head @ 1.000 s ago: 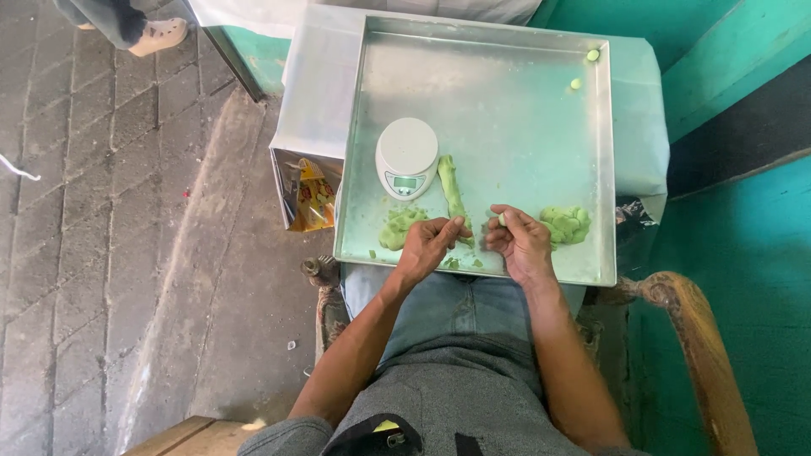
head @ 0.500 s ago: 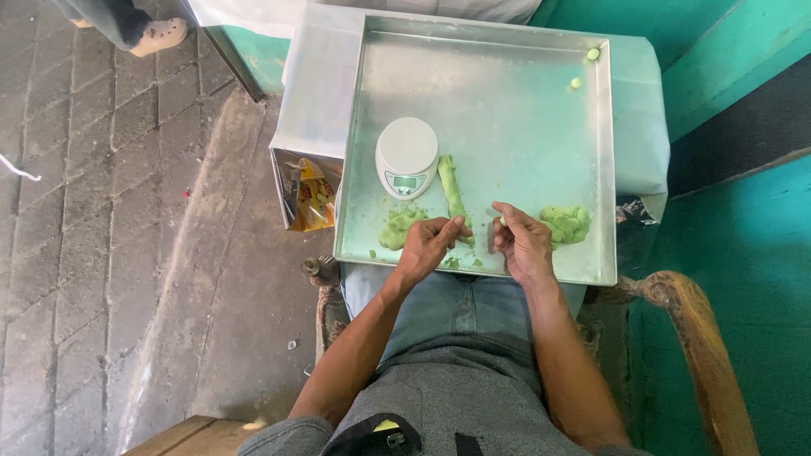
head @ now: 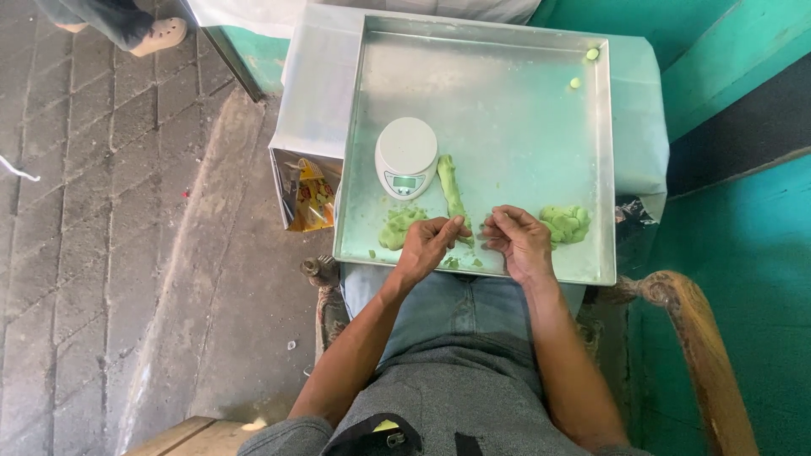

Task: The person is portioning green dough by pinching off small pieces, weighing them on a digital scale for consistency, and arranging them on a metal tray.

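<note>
A square metal tray (head: 507,101) lies in front of me. On it, a white digital scale (head: 407,158) stands beside a long green dough roll (head: 449,181). My left hand (head: 427,247) pinches the near end of that roll. A flattened green dough lump (head: 397,228) lies just left of this hand. My right hand (head: 522,243) hovers close by with its fingers curled; what it holds is hidden. A bigger green dough lump (head: 566,223) rests right of it. Two small green dough balls (head: 591,53) sit in the tray's far right corner.
A box with a yellow packet (head: 308,198) hangs at the tray's left side. A wooden chair arm (head: 701,346) curves at my right, against a teal wall (head: 743,253). Another person's sandalled foot (head: 160,34) stands on the grey paving at far left.
My hands have drawn slightly apart near the tray's front edge, and the left fingertips now close on the roll's near end. Scale and dough lumps have not moved.
</note>
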